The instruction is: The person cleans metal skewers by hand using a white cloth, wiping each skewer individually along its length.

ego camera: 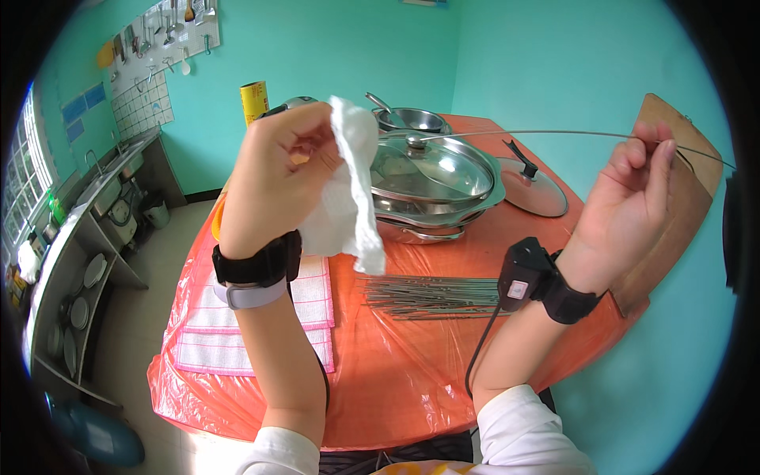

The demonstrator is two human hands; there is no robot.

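Raised over the left part of the table, my left hand (285,172) is closed on a white cloth or tissue (356,184), which hangs down beside its fingers. My right hand (641,172), held up at the right, pinches a long thin metal rod (534,132) between thumb and fingers. The rod runs left above the pot lid towards the white cloth; its left end is hard to make out, and whether it touches the cloth I cannot tell. Below, between my arms, a bundle of similar thin rods (433,295) lies on the orange plastic table cover (392,392).
Stacked metal pans with a glass lid (433,172) stand at the table's middle back, a metal bowl (415,119) behind them. Another glass lid (534,190) and wooden boards (671,225) are at the right. Pink-edged cloths (309,338) lie at the left. A cable hangs from my right wrist device.
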